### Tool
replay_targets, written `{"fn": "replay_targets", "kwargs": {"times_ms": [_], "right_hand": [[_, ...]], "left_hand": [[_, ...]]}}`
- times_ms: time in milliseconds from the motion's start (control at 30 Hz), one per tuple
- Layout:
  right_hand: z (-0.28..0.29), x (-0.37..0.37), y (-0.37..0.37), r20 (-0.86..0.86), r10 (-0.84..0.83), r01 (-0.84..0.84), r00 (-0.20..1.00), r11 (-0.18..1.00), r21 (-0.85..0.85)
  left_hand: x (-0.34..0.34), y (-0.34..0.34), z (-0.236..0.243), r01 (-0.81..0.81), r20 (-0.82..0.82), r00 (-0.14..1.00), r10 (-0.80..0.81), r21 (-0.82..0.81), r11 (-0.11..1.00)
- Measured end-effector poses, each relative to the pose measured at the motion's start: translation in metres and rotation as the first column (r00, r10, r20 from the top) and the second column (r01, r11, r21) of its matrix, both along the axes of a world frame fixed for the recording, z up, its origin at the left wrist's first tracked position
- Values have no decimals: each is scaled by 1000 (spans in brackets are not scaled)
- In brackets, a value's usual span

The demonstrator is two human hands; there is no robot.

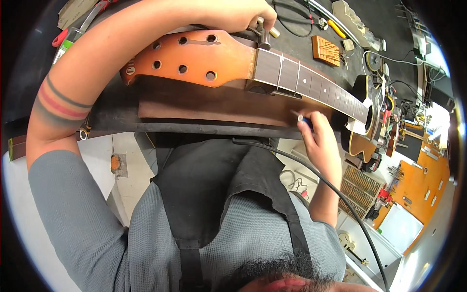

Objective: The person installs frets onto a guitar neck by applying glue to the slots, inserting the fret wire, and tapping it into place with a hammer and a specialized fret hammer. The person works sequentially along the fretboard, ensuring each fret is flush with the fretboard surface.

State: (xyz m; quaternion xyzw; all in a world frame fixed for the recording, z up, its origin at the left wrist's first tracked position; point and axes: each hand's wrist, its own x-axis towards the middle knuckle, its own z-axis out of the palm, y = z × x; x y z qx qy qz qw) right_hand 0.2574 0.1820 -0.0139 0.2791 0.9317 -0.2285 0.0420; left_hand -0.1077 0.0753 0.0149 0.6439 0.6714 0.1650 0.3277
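An orange guitar headstock [194, 56] with tuner holes joins a dark fretboard [311, 87] with loose strands lying across it, above a brown board [214, 109]; the guitar's body [360, 138] is at the right. At the nut end, my left hand [255, 14] grips a small metal hammer-like tool [264, 38], its head touching or very close to the neck's far edge. My right hand [316, 129], below the fretboard, pinches a small blue-handled tool [306, 121] with a thin tip pointing up-left.
An orange slotted wooden block [326, 50], a yellow-handled tool [335, 28] and cables lie on the dark bench [296, 41]. A black cable [340, 194] crosses past my right forearm. Drawer cabinets [360, 190] and an orange tool board [418, 190] stand to the right.
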Motion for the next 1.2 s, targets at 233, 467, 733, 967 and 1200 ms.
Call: {"fn": "replay_targets", "kwargs": {"times_ms": [233,467,733,967,1200], "right_hand": [[-84,10,22,-271,-5,112,962,919,378],[-117,19,27,-435,-291,289,852,955,-72],[-99,-12,26,-436,-126,202,891,970,133],[-95,-23,28,-248,-41,153,968,878,454],[-87,-24,24,-182,-84,160,980,877,452]], "left_hand": [[2,-75,8,-99,-239,942,235,471,877],[40,-188,-78,-359,49,885,464,707,610],[65,-177,-137,-748,501,622,602,608,266],[55,-193,-146,-866,754,483,444,336,371],[47,-212,-145,-824,823,408,394,146,547]]}}
